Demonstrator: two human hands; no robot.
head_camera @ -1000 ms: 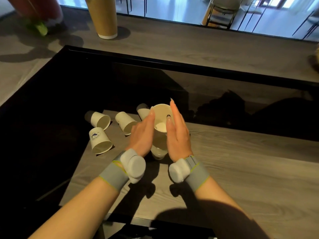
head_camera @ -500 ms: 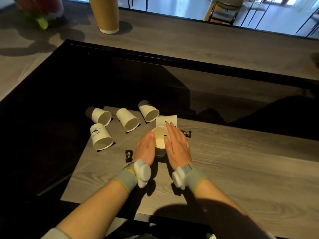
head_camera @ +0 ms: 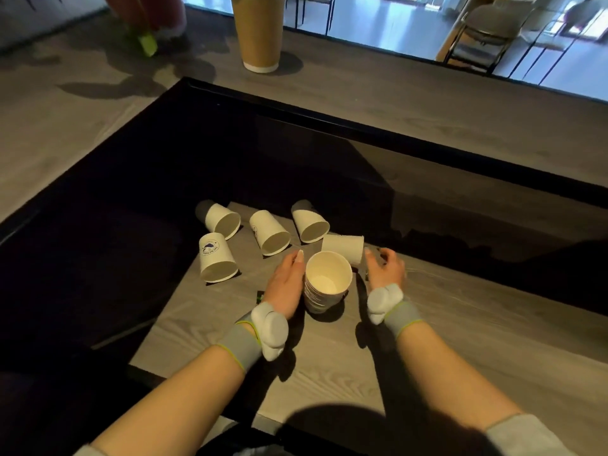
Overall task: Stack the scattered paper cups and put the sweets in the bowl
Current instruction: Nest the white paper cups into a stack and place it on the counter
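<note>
The left forearm [head_camera: 171, 399] and right forearm [head_camera: 450, 380] reach forward, bare. The left hand [head_camera: 285, 284] stands on edge, fingers straight, palm facing right. The right hand [head_camera: 385, 270] is blurred, fingers curled inward; any grasp is unclear.

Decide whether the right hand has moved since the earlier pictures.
Yes. The right hand has left the cup stack, moving rightward beside the tipped cup.

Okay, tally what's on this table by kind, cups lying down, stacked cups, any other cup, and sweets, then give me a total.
White paper cups lying on their sides: 5
Upright stack of white cups: 1
Tall brown paper cup: 1
Sweet in a dark wrapper, partly hidden: 1
Total: 8 (more sweets may be hidden)
</note>
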